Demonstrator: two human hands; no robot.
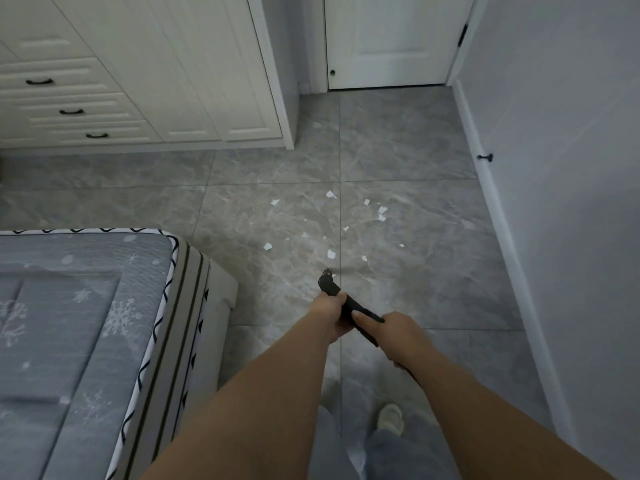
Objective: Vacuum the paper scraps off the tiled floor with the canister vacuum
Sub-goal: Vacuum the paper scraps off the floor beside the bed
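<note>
Both hands are on the black wand [349,306], which slants from lower right to upper left with its bent tip [326,278] nearest the litter. The left hand [329,315] has its fingers wrapped round the wand close behind the bend; the right hand [393,336] grips further back, thumb laid along the top and fingers curled under. The scraps [331,253] lie loose on the grey floor [415,150] ahead, fanned from about ten o'clock to two o'clock of the tip — the nearest white piece sits just beyond it at twelve, another at eleven [267,246], and a denser cluster [381,213] further out at one o'clock. The canister itself is out of view. None of the visible scraps has been lifted yet, so I judge the sweep is only beginning. To do it well, bring the tip low and nearly flat over the tile and approach each piece slowly; a fast swing would likely fan such light paper away. Taking the near pieces first, then working outward in short overlapping passes toward one o'clock, should keep feet off the litter. The left hand is best placed to steer the tip, the right to steady the rear — and the bed [104,306] at nine o'clock leaves little room on that side.
</note>
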